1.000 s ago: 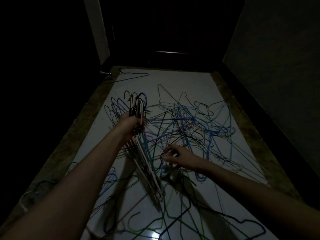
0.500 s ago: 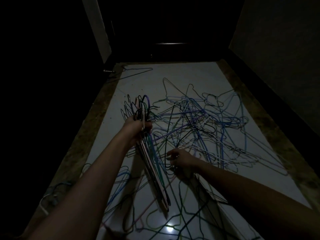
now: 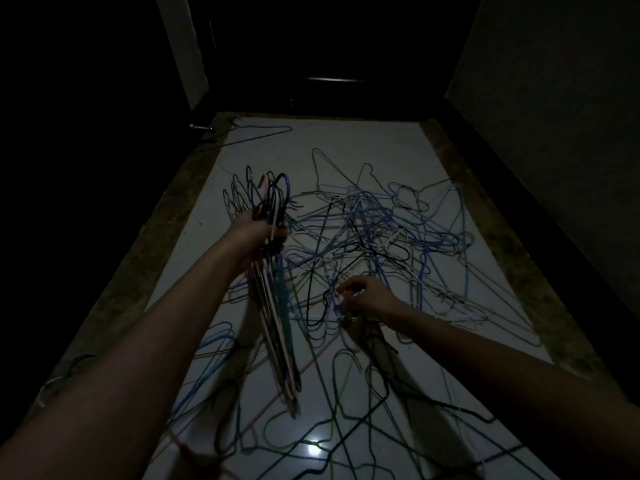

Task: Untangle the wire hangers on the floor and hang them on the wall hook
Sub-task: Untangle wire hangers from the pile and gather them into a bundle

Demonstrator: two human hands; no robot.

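Note:
A tangled pile of wire hangers (image 3: 384, 237), blue, black, white and green, sprawls over the pale tiled floor (image 3: 346, 147). My left hand (image 3: 254, 233) grips a gathered bundle of hangers (image 3: 277, 306) by their necks; the hooks stick up above my fist and the bodies hang down toward me. My right hand (image 3: 363, 299) is low at the near edge of the pile, its fingers curled and pinching a thin wire there. No wall hook shows in this dark view.
A single dark hanger (image 3: 259, 133) lies apart at the far left by a door frame (image 3: 180, 53). More loose hangers (image 3: 329, 410) cover the floor near me. Dark walls close in on both sides; a brownish border (image 3: 512, 237) edges the tiles.
My right hand has shifted slightly within the pile's near edge and its fingers have closed on a wire. My left hand keeps the bundle raised; the view moved a little.

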